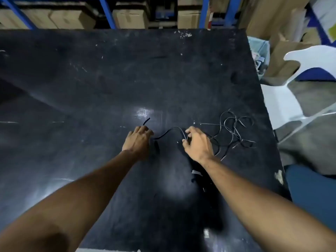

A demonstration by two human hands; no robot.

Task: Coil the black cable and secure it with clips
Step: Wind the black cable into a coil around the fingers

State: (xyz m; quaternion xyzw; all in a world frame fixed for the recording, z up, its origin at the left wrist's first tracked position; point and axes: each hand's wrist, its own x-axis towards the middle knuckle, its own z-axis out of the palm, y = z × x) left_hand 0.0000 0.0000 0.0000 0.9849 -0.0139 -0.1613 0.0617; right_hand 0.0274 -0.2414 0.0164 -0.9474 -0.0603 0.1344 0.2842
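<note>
A thin black cable (170, 131) lies on the black table (91, 79). Its free end sticks out past my left hand (138, 140), which is closed on the cable near that end. From there the cable arcs to my right hand (197, 142), whose fingertips pinch it. Beyond my right hand the remaining cable sprawls in a loose tangle (234, 131) toward the table's right edge. Small pale bits (196, 172) lie under my right forearm; I cannot tell whether they are clips.
A white plastic chair (291, 99) stands just off the table's right edge. Cardboard boxes (72, 19) fill blue shelving behind the table's far edge. A bin with a clear bag (259, 50) sits at the far right corner.
</note>
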